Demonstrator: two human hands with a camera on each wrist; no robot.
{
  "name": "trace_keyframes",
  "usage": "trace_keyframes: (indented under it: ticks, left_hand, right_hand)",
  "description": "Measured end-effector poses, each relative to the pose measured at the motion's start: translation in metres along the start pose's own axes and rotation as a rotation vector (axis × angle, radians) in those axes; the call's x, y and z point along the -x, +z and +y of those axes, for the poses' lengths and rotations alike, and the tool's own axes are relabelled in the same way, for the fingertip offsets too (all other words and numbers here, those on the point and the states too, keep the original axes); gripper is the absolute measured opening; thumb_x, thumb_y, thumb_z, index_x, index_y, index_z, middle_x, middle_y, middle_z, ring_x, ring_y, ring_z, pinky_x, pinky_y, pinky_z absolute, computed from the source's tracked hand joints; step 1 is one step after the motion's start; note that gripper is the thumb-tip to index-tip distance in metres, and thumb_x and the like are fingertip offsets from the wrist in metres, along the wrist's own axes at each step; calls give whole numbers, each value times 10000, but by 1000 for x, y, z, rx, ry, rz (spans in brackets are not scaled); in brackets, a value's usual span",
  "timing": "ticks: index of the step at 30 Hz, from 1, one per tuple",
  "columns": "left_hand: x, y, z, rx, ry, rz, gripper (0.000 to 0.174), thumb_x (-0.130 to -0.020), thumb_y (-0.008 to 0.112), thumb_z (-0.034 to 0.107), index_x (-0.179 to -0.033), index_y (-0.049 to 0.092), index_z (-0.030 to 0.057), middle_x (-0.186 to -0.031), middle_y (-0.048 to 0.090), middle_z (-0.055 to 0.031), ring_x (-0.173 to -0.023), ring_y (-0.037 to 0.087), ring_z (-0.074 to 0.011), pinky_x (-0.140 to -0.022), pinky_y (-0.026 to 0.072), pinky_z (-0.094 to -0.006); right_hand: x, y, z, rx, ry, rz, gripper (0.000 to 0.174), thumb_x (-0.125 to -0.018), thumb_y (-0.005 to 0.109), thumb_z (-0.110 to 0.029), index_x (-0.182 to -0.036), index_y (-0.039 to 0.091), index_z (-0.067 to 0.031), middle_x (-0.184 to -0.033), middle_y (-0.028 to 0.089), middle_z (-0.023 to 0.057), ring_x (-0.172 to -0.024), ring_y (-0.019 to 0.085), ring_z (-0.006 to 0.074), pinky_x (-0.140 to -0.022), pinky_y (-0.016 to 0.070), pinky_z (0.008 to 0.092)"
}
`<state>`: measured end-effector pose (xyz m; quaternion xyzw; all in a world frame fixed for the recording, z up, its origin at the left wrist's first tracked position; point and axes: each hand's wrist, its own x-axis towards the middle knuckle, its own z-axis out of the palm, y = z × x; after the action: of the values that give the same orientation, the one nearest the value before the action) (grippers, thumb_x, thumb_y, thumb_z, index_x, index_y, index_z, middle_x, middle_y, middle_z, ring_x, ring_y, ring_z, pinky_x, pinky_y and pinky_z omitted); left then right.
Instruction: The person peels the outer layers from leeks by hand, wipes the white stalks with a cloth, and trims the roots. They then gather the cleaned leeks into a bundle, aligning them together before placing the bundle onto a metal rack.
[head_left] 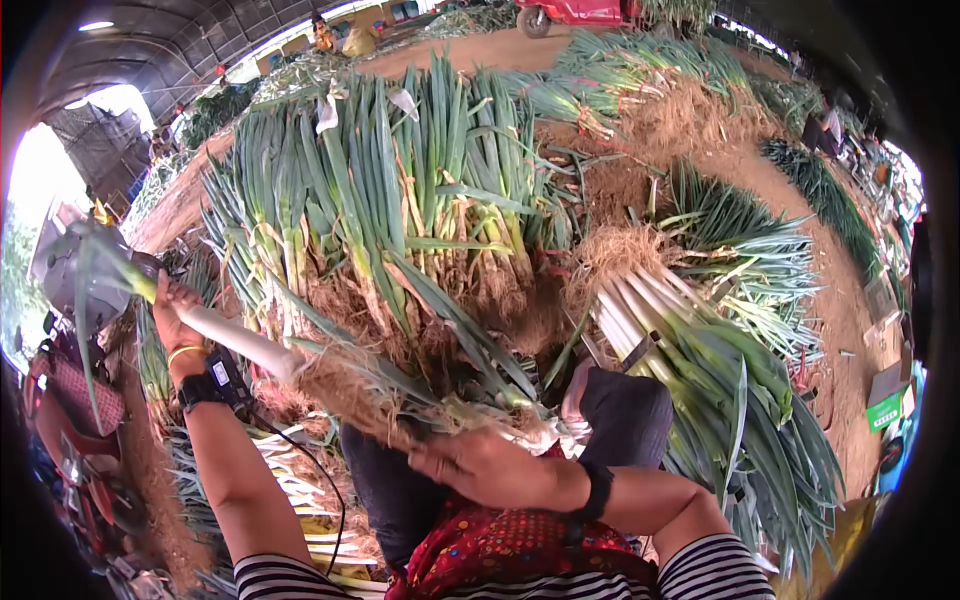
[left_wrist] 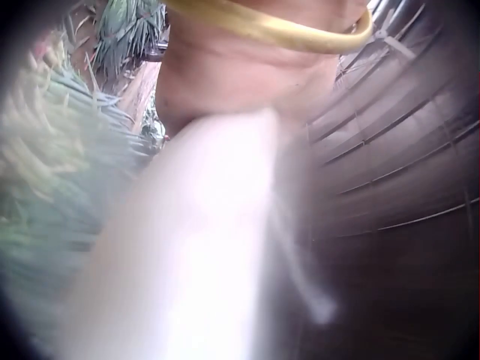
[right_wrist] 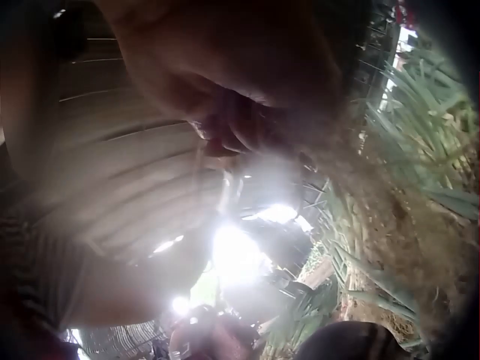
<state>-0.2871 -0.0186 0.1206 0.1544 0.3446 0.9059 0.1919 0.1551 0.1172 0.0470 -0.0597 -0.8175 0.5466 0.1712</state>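
Observation:
My left hand [head_left: 172, 312] grips a long green onion [head_left: 235, 338] near the base of its green leaves. Its thick white shaft slants down to the right and ends in a tangle of brown roots [head_left: 345, 390]. A blurred white shaft [left_wrist: 195, 225] fills much of the left wrist view, below a yellow bangle [left_wrist: 300, 34]. Over my lap, my right hand [head_left: 500, 468] is at the far end of the roots. The right wrist view has its fingers [right_wrist: 240, 127] curled, with blurred root strands trailing off beside them.
A dense row of upright green onions [head_left: 380, 190] stands ahead. A tied bundle [head_left: 690, 370] leans at my right knee, roots upward. More white stalks [head_left: 300, 480] lie at my left. Further bundles [head_left: 650, 75] and a red vehicle [head_left: 575, 12] are farther back.

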Motion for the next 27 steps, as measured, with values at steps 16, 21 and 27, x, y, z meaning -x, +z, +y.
trace_keyframes:
  ticks: [16,21,27]
  left_hand:
    - [-35,-89,44,-52,402,295,317,-895,511,198,-615,372,144,-517,314,12,-501,384,-146,-548,395,-309]
    - [15,-1,15,-87,351,295,254,-877,555,177,-664,423,135,-530,351,25,-486,382,-129,-507,376,-281]
    - [28,91,-39,-84,311,113,275,-834,619,97,-659,413,148,-538,368,49,-462,353,-68,-456,345,-238]
  right_hand:
    - [56,-23,124,1057,85,-93,238,-790,601,-306,-908,597,-100,-772,625,58,-777,619,219,-829,379,366]
    - [49,-74,107,1112,342,-33,180,-818,538,-319,-834,615,-157,-765,633,57,-765,617,186,-800,381,398]
    - [146,-93,136,1385,348,-316,570,-798,500,-503,-1162,550,-67,-1226,500,171,-1219,381,324,-1001,234,541]
